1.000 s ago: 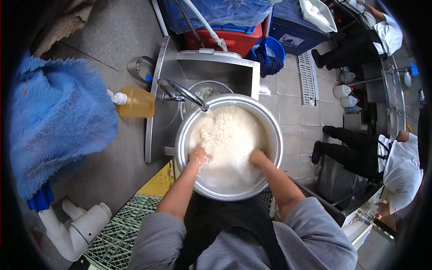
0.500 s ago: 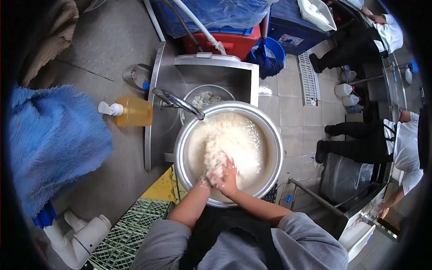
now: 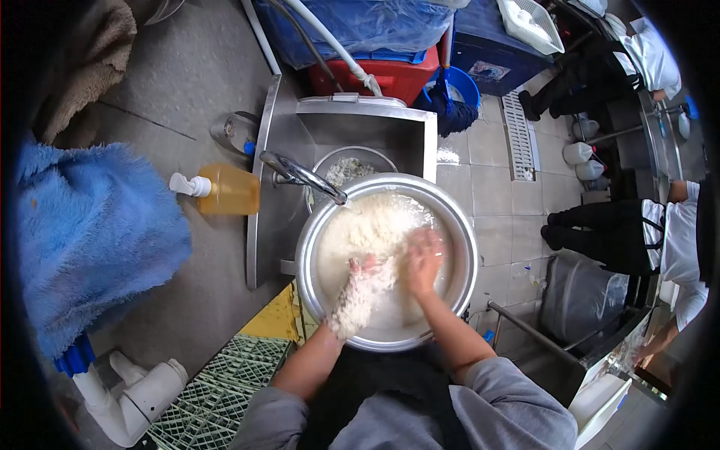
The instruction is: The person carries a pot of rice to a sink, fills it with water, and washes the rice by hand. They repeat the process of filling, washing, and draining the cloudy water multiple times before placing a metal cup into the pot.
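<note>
A large round metal bowl (image 3: pixel 469 262) sits at the sink, holding cloudy water and a heap of white rice (image 3: pixel 375 225). My left hand (image 3: pixel 361 281) is in the bowl's lower left, coated from fingers to wrist in wet grains; its fingertips show slightly apart. To the right, my right hand (image 3: pixel 424 259) is at the water with fingers stretched out, somewhat smeared by motion. The two hands are apart, with rice between them. A curved metal faucet (image 3: pixel 304 178) reaches over the bowl's upper left rim.
A steel sink (image 3: pixel 360 120) with a strainer (image 3: pixel 352 154) of pale grains lies behind the bowl. Left are a soap pump bottle (image 3: pixel 229 189) and a blue towel (image 3: pixel 97 232). Green crates (image 3: pixel 217 390) stand lower left. Two people in white shirts work at the right.
My hands have separated from being together at the heap. The right hand moved up and right; the left stays lower left with more grains on its wrist. The view shifted slightly.
</note>
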Available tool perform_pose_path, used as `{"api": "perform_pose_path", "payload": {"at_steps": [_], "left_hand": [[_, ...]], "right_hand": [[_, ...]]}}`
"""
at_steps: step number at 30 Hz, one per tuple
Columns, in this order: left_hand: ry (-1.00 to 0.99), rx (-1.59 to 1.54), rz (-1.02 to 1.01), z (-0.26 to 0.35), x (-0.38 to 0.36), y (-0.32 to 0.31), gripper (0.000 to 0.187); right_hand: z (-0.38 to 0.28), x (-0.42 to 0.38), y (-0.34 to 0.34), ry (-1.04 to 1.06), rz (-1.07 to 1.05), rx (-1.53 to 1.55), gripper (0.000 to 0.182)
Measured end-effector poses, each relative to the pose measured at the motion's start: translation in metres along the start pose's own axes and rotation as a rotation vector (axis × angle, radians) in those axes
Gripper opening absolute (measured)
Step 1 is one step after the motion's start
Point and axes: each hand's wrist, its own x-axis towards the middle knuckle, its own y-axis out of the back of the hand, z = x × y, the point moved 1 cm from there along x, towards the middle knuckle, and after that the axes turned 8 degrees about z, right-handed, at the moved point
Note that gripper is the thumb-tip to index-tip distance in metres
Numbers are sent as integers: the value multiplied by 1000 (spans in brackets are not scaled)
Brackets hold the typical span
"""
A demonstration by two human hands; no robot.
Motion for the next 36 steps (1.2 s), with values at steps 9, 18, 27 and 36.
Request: {"api": "perform_pose_path", "payload": {"at_steps": [9,18,27,36], "left_hand": [[330,-201,-40,41,57,-7,62],[200,-430,-462,24,7,-32,57],[56,-306,-406,23,-3,-41,49],[-137,385,-294,67,41,-72,64]], "right_hand": [[54,38,-94,-796,-464,691,40],[-70,1,7,342,-542,283,41],[-67,1,-4,319,-565,362,47],[-32,-9,-37,215,-673,-281,59]]}}
